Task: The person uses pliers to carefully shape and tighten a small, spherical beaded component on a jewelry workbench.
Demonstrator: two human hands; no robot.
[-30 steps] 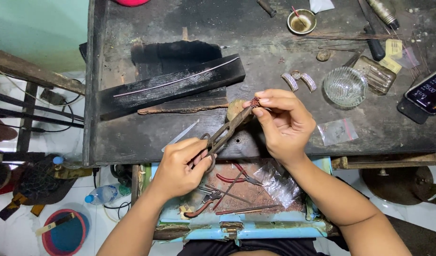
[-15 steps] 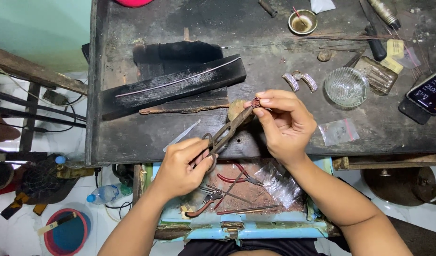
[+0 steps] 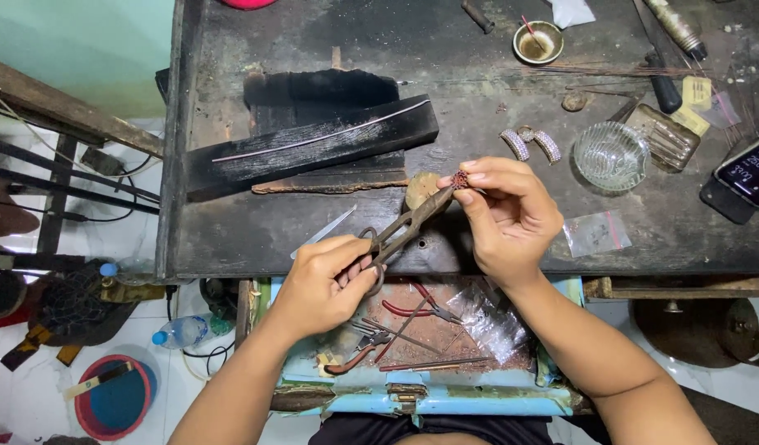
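My left hand (image 3: 326,280) grips the looped handles of rusty metal shears (image 3: 408,225), whose blades point up and right. My right hand (image 3: 507,216) pinches a small reddish beaded piece (image 3: 460,178) between thumb and fingertips, right at the tip of the shears. Both hands hover over the front edge of a dark, worn workbench (image 3: 231,239). A small round wooden peg (image 3: 420,188) stands just behind the shears.
A charred black block (image 3: 313,144) lies left of centre. A glass dish (image 3: 610,152), two jewelled curved pieces (image 3: 532,144), a small plastic bag (image 3: 595,232), a phone (image 3: 750,175) and a brass cup (image 3: 538,41) sit at right. Below the bench an open blue drawer (image 3: 420,395) holds red-handled pliers (image 3: 416,306).
Both hands and the shears have stayed almost in place; the right fingers have shifted slightly on the small piece at the blade tips.
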